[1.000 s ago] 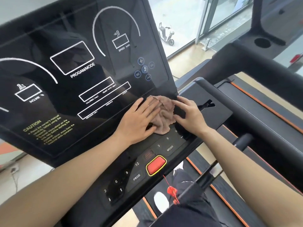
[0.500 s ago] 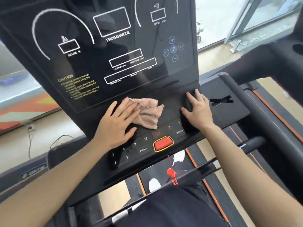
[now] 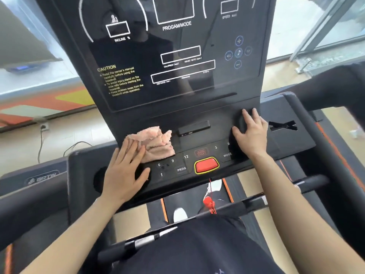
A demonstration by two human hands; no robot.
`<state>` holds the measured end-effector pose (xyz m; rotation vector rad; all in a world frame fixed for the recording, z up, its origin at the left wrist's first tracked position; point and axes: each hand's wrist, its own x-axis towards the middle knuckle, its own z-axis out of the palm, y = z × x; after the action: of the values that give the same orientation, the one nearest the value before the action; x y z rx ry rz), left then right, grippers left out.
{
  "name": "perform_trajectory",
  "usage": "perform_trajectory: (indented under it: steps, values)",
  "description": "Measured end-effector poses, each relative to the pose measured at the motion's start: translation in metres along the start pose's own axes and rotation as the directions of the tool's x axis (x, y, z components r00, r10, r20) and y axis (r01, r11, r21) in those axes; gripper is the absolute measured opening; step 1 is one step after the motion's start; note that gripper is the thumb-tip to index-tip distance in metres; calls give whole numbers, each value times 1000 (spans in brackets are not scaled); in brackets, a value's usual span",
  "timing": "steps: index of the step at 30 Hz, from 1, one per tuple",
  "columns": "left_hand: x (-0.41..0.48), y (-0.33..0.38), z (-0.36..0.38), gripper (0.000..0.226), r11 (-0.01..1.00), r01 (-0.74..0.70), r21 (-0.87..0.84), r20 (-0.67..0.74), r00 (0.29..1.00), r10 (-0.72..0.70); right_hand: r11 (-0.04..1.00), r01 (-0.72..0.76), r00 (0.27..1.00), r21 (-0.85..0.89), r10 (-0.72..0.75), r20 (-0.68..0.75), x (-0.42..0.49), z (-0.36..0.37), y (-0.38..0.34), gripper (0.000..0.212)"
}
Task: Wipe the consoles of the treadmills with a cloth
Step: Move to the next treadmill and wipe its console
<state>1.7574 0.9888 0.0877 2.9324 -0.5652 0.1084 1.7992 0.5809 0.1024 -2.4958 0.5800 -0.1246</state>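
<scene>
A black treadmill console fills the upper middle, with a dark display panel above and a button shelf below. A crumpled pink cloth lies on the left part of the shelf. My left hand presses flat on the cloth's left edge with straight fingers. My right hand rests on the right side of the shelf over a rounded black knob, its fingers loosely bent on it. A red stop button sits between my hands.
A red safety clip hangs on a cord under the stop button. Black handlebars run across below the console. A cup-holder tray lies right of my right hand. Cables trail on the floor at left.
My left hand has slid the cloth leftward along the shelf, away from my right hand. My right hand let go of the cloth and stayed at the right. The view shifted toward the console's middle.
</scene>
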Motion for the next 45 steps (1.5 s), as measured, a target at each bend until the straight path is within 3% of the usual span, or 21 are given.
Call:
perform_trajectory:
  steps: [4,7,10,12,15,17,19,24,30,32,39,45]
  values:
    - [-17,14,6,70,978,64,-197,14,998,-63,994,91,993,68,-85,-88,-16,4,-13,53]
    - [-20,13,1,67,938,87,-336,-9,995,-95,924,365,931,118,-360,-60,-53,21,-45,45]
    - [-25,15,-4,62,891,121,-437,-113,976,-188,753,642,746,141,-657,110,-94,47,-81,44]
    - [-34,20,-4,57,886,158,-436,-196,944,-265,635,760,600,136,-767,229,-113,65,-104,47]
    - [-48,31,-2,52,845,261,-466,-201,899,-389,496,867,442,41,-806,394,-125,90,-126,57]
    - [-56,38,0,52,831,294,-473,-178,891,-417,439,897,412,-56,-783,467,-124,102,-131,59]
    - [-61,45,5,51,833,301,-464,-171,893,-417,410,899,430,-154,-762,485,-117,104,-130,59]
    - [-65,50,12,55,829,346,-440,-143,884,-445,471,817,575,-332,-693,434,-87,81,-115,61]
    - [-65,50,13,54,840,348,-416,-141,888,-438,466,796,604,-387,-661,445,-52,39,-64,57]
    - [-65,49,15,53,841,347,-415,-151,886,-439,513,758,651,-403,-631,422,-43,26,-47,55]
    - [-65,52,20,54,839,335,-428,-177,880,-441,712,495,868,-498,-378,321,-23,-14,11,63]
    - [-64,57,23,55,817,353,-457,-162,870,-466,812,248,965,-528,-159,209,-21,-32,40,69]
